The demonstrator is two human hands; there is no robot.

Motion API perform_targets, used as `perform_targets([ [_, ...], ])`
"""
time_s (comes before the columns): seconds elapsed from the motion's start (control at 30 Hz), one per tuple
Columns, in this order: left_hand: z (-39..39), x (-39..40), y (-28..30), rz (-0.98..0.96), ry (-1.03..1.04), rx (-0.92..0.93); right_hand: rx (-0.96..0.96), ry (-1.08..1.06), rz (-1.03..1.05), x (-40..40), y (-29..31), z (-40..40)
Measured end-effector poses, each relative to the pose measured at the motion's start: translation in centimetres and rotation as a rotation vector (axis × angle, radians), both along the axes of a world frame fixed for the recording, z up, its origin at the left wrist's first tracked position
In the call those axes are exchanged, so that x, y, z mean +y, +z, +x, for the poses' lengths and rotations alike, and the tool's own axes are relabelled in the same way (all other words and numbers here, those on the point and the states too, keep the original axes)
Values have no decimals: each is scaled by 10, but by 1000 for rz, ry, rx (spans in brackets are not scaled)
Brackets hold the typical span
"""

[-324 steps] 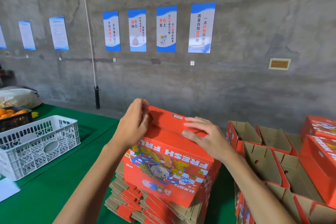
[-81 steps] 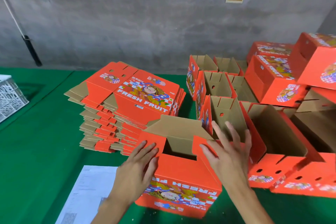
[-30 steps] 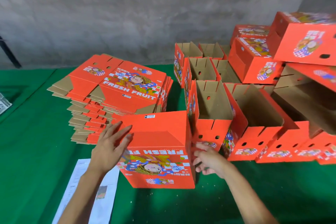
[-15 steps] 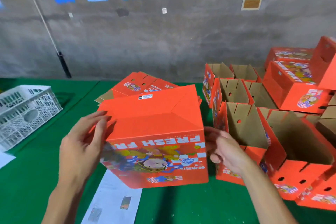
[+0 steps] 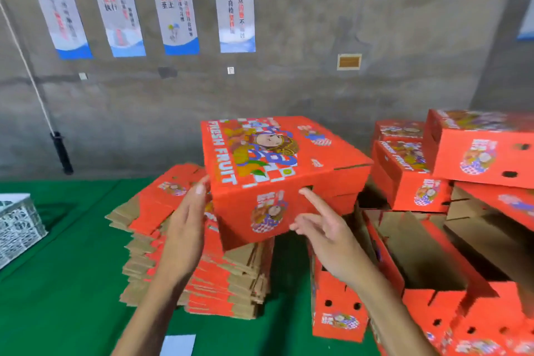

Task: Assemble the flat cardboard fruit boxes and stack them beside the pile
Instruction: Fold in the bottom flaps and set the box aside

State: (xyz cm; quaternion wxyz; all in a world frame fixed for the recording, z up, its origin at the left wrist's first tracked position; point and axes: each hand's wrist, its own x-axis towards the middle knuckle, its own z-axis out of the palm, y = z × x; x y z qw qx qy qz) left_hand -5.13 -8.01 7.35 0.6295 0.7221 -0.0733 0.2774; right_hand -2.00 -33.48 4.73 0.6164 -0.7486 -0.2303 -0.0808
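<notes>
Red box [image 5: 277, 170] between two raised, straight-fingered hands.

A bench [image 5: 66, 274] covered in green cloth carries everything. At its middle, toward 12 o'clock, sits a tall pile of flat fruit boxes [image 5: 208, 277], orange print over brown cardboard edges. At 3 o'clock, just beside the pile, stand open assembled boxes [image 5: 419, 274] in rows, tops facing up. At 9 o'clock a white plastic crate [image 5: 17, 225] rests at the edge of view. At 6 o'clock lies a white paper sheet [image 5: 177, 344].
</notes>
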Motion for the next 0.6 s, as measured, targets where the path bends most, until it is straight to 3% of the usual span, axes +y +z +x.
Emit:
perform_targets([
  [0.1,23,-43,-13,-268,-211,189,-110,-126,-177,-33,-8,2],
  [0.2,42,-97,-33,-161,-322,221,-197,-350,-366,-74,-14,-4],
  [0.3,48,-169,-43,0,-561,189,-220,-555,-490,-113,-23,-15],
  [0.4,45,-231,-43,-55,-711,222,-232,-692,-591,-151,-34,-26],
  [0.6,39,-303,-40,7,-826,173,-345,-811,-566,-215,-37,-44],
])
